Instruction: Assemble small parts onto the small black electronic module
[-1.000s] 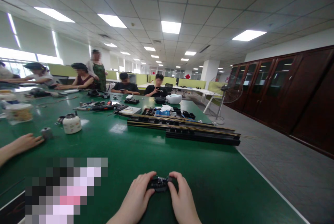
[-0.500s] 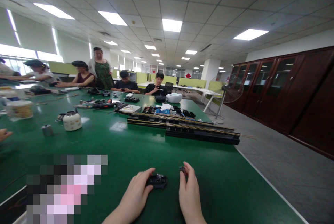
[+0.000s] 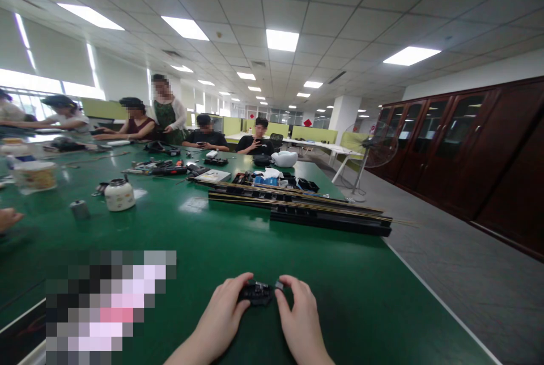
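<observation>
A small black part point(image 3: 255, 293) lies on the green table point(image 3: 348, 291) close to the near edge. My left hand point(image 3: 223, 314) grips its left end with curled fingers. My right hand point(image 3: 300, 317) pinches a tiny dark piece point(image 3: 279, 284) at the part's right end, thumb and forefinger pressed together.
Long black rails point(image 3: 306, 212) lie across the table's middle. A white pot point(image 3: 119, 194), a small metal cylinder point(image 3: 79, 208) and tools stand at the left. Another person's hand point(image 3: 8, 219) rests at the left edge. Several people sit at the far end. The table's right edge drops to grey floor.
Half a second ago my right hand held the tiny piece apart from the black part; it has moved left, bringing the piece against the part's right end. The neighbour's hand drew back left.
</observation>
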`<control>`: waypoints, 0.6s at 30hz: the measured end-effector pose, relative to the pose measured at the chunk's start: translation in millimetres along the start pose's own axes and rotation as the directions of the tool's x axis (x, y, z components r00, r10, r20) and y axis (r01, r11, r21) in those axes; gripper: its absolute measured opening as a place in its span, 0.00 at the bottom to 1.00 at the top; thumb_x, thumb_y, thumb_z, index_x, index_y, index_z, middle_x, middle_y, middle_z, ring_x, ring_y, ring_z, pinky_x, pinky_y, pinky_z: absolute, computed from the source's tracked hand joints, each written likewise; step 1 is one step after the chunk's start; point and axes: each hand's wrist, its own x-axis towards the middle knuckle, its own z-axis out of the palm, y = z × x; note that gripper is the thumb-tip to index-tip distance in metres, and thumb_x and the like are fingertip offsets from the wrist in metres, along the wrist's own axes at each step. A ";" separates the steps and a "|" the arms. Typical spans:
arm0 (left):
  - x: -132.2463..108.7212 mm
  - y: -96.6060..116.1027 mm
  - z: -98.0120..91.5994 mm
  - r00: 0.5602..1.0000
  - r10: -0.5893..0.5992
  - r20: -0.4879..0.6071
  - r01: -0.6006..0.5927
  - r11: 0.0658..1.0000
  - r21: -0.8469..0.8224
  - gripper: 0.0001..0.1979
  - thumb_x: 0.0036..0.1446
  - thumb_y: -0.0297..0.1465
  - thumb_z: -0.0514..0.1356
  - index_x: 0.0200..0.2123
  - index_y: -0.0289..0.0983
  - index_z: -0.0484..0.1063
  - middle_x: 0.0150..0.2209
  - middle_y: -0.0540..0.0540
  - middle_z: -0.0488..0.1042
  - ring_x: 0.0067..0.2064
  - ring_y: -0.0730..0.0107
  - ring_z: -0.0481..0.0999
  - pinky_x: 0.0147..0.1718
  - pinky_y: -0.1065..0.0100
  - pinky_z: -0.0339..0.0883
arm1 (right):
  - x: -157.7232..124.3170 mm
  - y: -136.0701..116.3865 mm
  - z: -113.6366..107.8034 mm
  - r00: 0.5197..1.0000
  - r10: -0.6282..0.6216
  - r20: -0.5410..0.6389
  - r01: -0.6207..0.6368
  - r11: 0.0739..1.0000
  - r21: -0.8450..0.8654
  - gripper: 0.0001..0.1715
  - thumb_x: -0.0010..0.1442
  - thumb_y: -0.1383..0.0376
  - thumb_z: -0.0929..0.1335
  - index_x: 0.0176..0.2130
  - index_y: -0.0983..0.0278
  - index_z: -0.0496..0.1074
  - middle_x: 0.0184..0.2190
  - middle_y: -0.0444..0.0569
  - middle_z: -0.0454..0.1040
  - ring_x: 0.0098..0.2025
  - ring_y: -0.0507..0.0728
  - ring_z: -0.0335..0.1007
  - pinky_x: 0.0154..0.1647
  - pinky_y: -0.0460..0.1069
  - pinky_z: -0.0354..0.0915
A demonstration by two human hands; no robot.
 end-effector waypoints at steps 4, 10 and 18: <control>-0.4 1.4 -0.5 1.000 0.001 0.000 -0.001 1.000 -0.011 0.21 0.50 0.27 0.52 0.49 0.40 0.65 0.47 0.44 0.72 0.49 0.61 0.68 0.50 0.60 0.58 | -2.7 -8.7 0.1 0.984 -0.077 0.160 0.077 0.997 0.009 0.10 0.55 0.65 0.64 0.38 0.58 0.71 0.38 0.48 0.73 0.44 0.59 0.66 0.48 0.54 0.60; -1.6 1.6 -0.7 1.000 0.004 0.007 -0.004 1.000 -0.013 0.20 0.50 0.27 0.53 0.49 0.40 0.66 0.45 0.44 0.73 0.47 0.61 0.69 0.49 0.61 0.58 | -3.0 -16.4 -0.7 0.963 -0.195 0.184 0.186 0.980 0.065 0.09 0.54 0.64 0.65 0.38 0.56 0.72 0.41 0.46 0.73 0.48 0.58 0.64 0.51 0.55 0.58; -0.5 4.8 -1.3 1.000 -0.006 0.011 0.005 1.000 0.010 0.21 0.49 0.27 0.53 0.48 0.41 0.67 0.45 0.45 0.73 0.47 0.62 0.69 0.49 0.61 0.58 | -1.7 -18.7 1.2 0.963 -0.133 0.235 0.152 0.986 -0.064 0.11 0.53 0.66 0.66 0.37 0.54 0.72 0.43 0.46 0.72 0.49 0.59 0.63 0.52 0.56 0.56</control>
